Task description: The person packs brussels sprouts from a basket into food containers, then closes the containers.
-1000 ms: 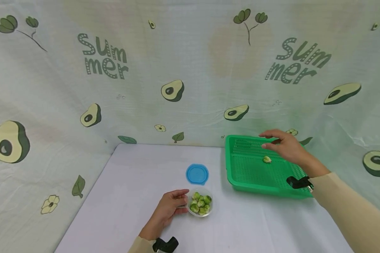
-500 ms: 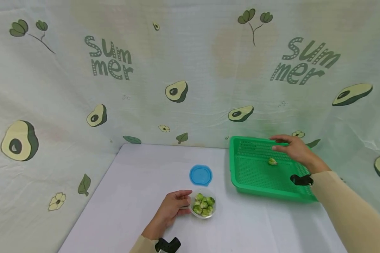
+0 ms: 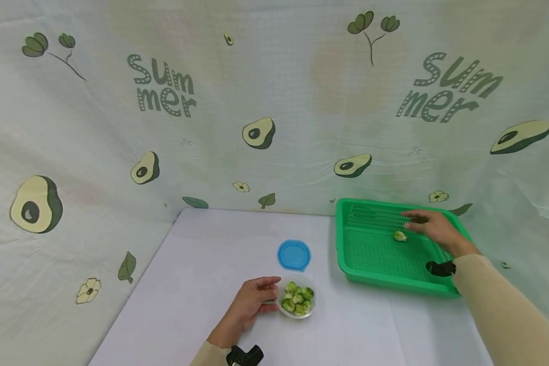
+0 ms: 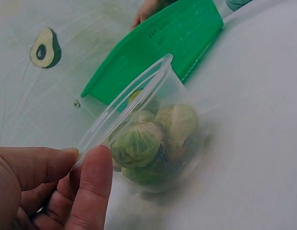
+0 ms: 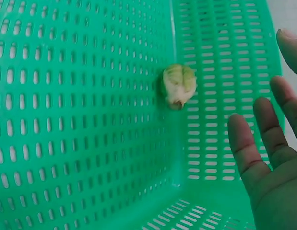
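My left hand [image 3: 251, 302] pinches the rim of a clear plastic tub [image 4: 179, 88] between thumb and finger, on the white table. Several Brussels sprouts [image 4: 136, 143] lie inside it. A single Brussels sprout [image 5: 179, 85] sits in the green basket [image 3: 393, 285], by the foot of its back wall in the head view. Over that basket, just right of the lone sprout, is my right hand [image 3: 432, 229]. Its fingers [image 5: 244, 143] are spread and apart from the sprout, with nothing between them and the thumb.
A round blue lid [image 3: 294, 255] lies on the white table [image 3: 219, 254] just behind the tub. The basket's raised, slotted walls stand at the right. A cloth printed with avocados [image 3: 259, 133] hangs behind the table.
My right hand has come lower into the basket, closer to the lone sprout. The whole head view has shifted slightly. My left hand stays at the tub's rim.
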The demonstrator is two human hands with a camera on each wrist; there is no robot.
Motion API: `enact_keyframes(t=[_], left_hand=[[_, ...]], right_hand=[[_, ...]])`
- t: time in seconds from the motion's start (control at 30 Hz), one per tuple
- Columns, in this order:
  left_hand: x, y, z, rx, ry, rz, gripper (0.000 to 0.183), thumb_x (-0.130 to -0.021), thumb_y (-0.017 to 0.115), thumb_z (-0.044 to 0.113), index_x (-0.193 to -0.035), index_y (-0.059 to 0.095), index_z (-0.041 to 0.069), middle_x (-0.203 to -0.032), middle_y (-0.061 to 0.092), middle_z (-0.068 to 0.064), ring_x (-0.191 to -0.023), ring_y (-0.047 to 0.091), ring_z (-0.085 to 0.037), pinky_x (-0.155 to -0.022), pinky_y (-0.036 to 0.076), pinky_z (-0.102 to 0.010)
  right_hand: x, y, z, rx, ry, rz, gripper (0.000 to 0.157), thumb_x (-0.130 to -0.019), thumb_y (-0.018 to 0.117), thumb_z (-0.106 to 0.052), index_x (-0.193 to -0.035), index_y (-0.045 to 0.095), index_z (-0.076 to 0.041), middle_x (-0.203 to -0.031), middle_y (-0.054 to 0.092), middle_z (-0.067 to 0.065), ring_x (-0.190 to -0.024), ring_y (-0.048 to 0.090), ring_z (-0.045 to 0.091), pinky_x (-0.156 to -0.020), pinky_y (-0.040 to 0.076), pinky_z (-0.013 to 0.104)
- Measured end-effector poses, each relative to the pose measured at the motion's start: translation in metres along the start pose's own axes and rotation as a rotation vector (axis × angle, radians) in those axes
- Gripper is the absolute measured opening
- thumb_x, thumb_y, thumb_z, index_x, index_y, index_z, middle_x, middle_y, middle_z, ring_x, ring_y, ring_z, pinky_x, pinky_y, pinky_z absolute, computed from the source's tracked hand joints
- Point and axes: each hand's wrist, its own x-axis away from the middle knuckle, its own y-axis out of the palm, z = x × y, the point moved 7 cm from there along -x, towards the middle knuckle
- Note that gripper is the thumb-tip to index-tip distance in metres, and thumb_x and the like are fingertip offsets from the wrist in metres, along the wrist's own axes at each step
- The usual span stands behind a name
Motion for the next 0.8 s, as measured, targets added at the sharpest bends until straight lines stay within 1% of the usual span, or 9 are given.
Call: enact_keyframes(t=[0.13,0.3,0.47,0.67,0.8], left_hand=[[0.0,0.0,-0.001,0.0,0.002,0.0,0.045,-0.096,0.071,-0.001,-0.14,0.065,-0.002,-0.101,0.065,-0.005,-0.086,0.067,-0.013,-0.07,0.065,-0.027],[0.0,0.002,0.001,0.002,0.003,-0.003,0.043,-0.097,0.068,-0.003,-0.141,0.064,-0.004,-0.102,0.066,-0.007,-0.086,0.067,-0.012,-0.068,0.065,-0.027],[0.0,0.002,0.001,0.009,0.002,-0.004,0.045,-0.097,0.067,-0.005,-0.142,0.062,-0.004,-0.102,0.066,-0.005,-0.085,0.067,-0.012,-0.067,0.065,-0.026],[-0.001,0.002,0.0,0.01,0.005,-0.004,0.046,-0.095,0.071,-0.004,-0.14,0.064,-0.004,-0.101,0.064,-0.005,-0.086,0.067,-0.012,-0.067,0.065,-0.028],[0.0,0.001,0.0,0.009,0.002,-0.006,0.045,-0.096,0.071,-0.003,-0.14,0.064,-0.004,-0.101,0.065,-0.005,-0.087,0.067,-0.013,-0.068,0.065,-0.028]], right_hand=[[-0.002,0.002,0.008,-0.008,0.006,-0.025,0.065,-0.109,0.06,-0.033,-0.16,0.038,0.001,-0.16,0.033,0.039,-0.142,0.039,0.058,-0.11,0.045,0.071],[-0.006,0.005,0.015,0.003,0.014,-0.042,0.064,-0.11,0.059,-0.031,-0.161,0.038,0.002,-0.161,0.032,0.04,-0.139,0.044,0.058,-0.108,0.049,0.067],[-0.007,0.008,0.019,-0.01,0.004,-0.047,0.061,-0.109,0.06,-0.027,-0.159,0.041,0.003,-0.16,0.033,0.039,-0.138,0.047,0.057,-0.107,0.051,0.065],[-0.008,0.014,0.021,-0.033,0.02,-0.066,0.061,-0.108,0.063,-0.025,-0.157,0.044,0.004,-0.158,0.039,0.038,-0.135,0.053,0.053,-0.106,0.054,0.061],[-0.011,0.018,0.022,-0.026,0.014,-0.063,0.058,-0.107,0.063,-0.022,-0.155,0.046,0.005,-0.153,0.046,0.038,-0.129,0.06,0.048,-0.103,0.056,0.06]])
